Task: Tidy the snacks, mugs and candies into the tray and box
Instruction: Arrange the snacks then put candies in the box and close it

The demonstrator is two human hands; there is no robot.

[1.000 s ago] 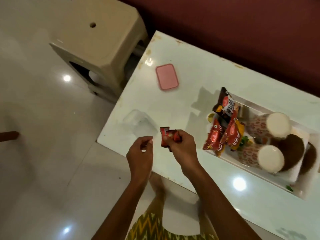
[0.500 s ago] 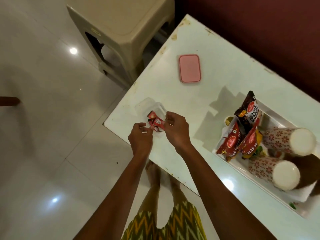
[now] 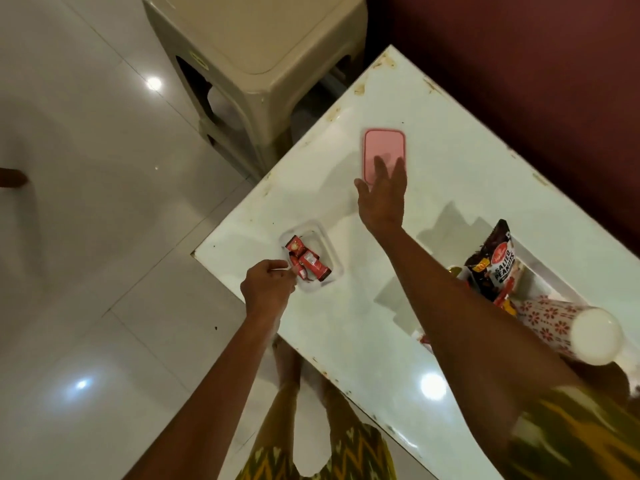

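Note:
A clear plastic box (image 3: 323, 242) stands near the table's left corner with red candy packets (image 3: 306, 261) lying inside it. My left hand (image 3: 268, 285) rests at the box's near-left rim, fingers curled against it beside the candies. My right hand (image 3: 382, 194) is stretched out open over the near end of the pink lid (image 3: 383, 152), fingers spread. At the right, the white tray (image 3: 540, 271) holds a dark salted-peanuts packet (image 3: 495, 261), other red snack packets partly hidden by my right arm, and a flower-patterned mug (image 3: 568, 323) lying on its side.
The white table (image 3: 433, 237) has chipped edges and ends close to the box on the left. A beige plastic stool (image 3: 263, 60) stands beyond the far corner. A dark red wall runs behind. My feet are on the tiled floor below.
The candies went from my right hand into the clear box. My right hand let go and reached forward to the pink lid. My left hand stays at the box.

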